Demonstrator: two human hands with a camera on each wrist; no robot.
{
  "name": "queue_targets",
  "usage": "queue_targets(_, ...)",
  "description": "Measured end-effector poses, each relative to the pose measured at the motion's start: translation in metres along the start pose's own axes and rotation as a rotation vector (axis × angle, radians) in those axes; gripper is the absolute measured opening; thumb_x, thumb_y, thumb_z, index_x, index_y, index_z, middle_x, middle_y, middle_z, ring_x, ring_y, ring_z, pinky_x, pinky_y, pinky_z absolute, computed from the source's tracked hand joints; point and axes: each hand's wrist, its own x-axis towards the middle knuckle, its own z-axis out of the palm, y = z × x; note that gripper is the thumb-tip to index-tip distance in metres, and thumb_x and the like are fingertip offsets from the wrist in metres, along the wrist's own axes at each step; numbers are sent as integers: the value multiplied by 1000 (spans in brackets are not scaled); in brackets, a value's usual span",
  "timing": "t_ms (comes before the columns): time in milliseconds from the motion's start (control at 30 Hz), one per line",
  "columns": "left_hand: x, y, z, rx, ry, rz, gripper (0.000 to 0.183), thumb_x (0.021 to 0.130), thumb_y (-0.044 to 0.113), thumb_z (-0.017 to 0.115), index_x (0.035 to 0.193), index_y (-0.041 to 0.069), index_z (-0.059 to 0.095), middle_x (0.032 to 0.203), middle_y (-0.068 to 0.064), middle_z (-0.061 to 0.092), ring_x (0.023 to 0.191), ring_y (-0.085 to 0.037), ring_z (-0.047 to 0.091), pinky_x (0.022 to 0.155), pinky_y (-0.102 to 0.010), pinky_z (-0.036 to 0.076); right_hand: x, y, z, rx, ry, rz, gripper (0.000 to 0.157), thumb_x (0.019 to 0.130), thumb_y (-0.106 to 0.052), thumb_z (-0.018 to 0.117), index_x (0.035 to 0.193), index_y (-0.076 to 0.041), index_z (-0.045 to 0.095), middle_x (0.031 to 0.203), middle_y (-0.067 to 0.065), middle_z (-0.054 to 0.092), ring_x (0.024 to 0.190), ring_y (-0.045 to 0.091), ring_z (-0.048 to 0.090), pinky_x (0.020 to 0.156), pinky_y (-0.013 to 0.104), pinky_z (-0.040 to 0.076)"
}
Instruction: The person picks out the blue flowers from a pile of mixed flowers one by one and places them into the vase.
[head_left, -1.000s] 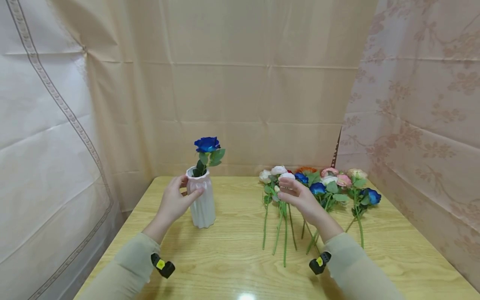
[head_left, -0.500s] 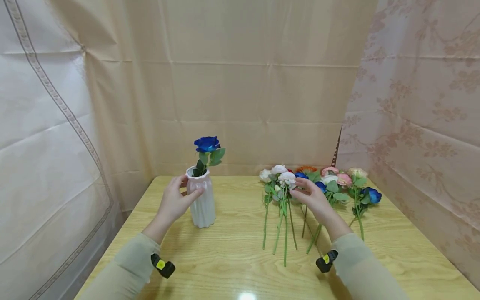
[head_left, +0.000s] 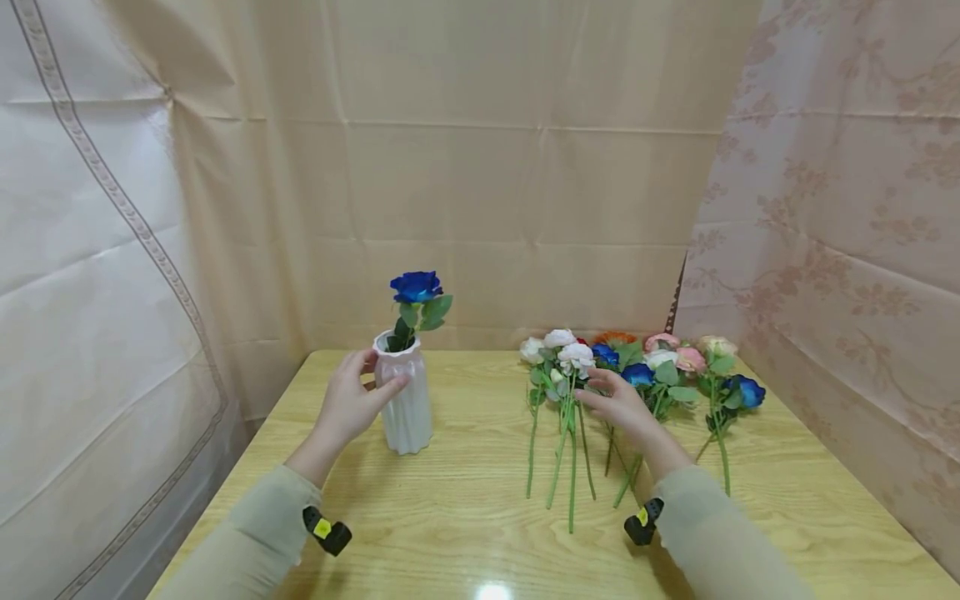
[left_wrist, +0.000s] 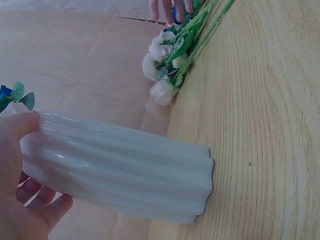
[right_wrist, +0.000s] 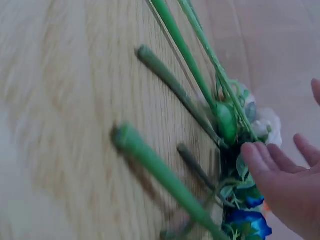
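My left hand (head_left: 347,402) grips the upper part of a white fluted vase (head_left: 407,412), thumb on the near side and fingers behind. Upright in the vase stands one blue rose (head_left: 417,287) with green leaves. In the left wrist view the vase (left_wrist: 120,167) rests its base on the table. My right hand (head_left: 624,410) hovers over the lying flowers, close to the stem of a white flower (head_left: 576,358). Its fingers are loosely bent with nothing visibly held; in the right wrist view this hand (right_wrist: 292,185) looks spread beside stems and blue roses (right_wrist: 247,223).
Several artificial flowers lie on the right of the wooden table (head_left: 465,500), stems toward me: pink flowers (head_left: 690,360), an orange flower (head_left: 615,337) and a blue rose (head_left: 746,392) at the far right. A beige curtain (head_left: 480,208) hangs behind the table.
My right hand first drew right, off the white flower it was covering, then came slightly back left and lower toward its stem. The left hand keeps its hold on the vase.
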Motion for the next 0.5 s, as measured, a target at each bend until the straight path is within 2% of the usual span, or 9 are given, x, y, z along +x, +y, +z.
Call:
queue_targets(133, 0, -1, 0, -3, 3, 5, 77, 89, 55, 74, 145, 9, 48, 134, -10, 52, 123, -31, 51, 98, -50, 53, 5, -1, 14, -63, -19, 73, 79, 101, -35, 66, 159, -3, 24, 157, 30, 28, 135, 48, 43, 106, 57, 45)
queue_targets(233, 0, -2, 1, -2, 6, 10, 76, 89, 55, 74, 144, 9, 49, 134, -10, 52, 122, -30, 51, 98, -50, 53, 9, -1, 25, -95, -40, 89, 77, 101, -32, 65, 158, 1, 25, 158, 31, 26, 139, 48, 37, 106, 58, 43)
queue_targets(367, -1, -1, 0, -7, 8, 13, 77, 89, 57, 74, 144, 9, 49, 133, -9, 52, 122, -30, 51, 98, -50, 53, 17, -4, 38, -206, -39, 52, 74, 101, -34, 66, 155, 3, 32, 158, 28, 32, 143, 46, 32, 109, 60, 38)
queue_targets(500, -1, -1, -1, -10, 7, 15, 77, 88, 58, 73, 144, 10, 49, 133, -9, 52, 122, -29, 51, 97, -50, 53, 21, -12, 50, -318, -49, 3, 71, 99, -36, 67, 154, 0, 38, 157, 24, 38, 142, 45, 35, 110, 62, 36)
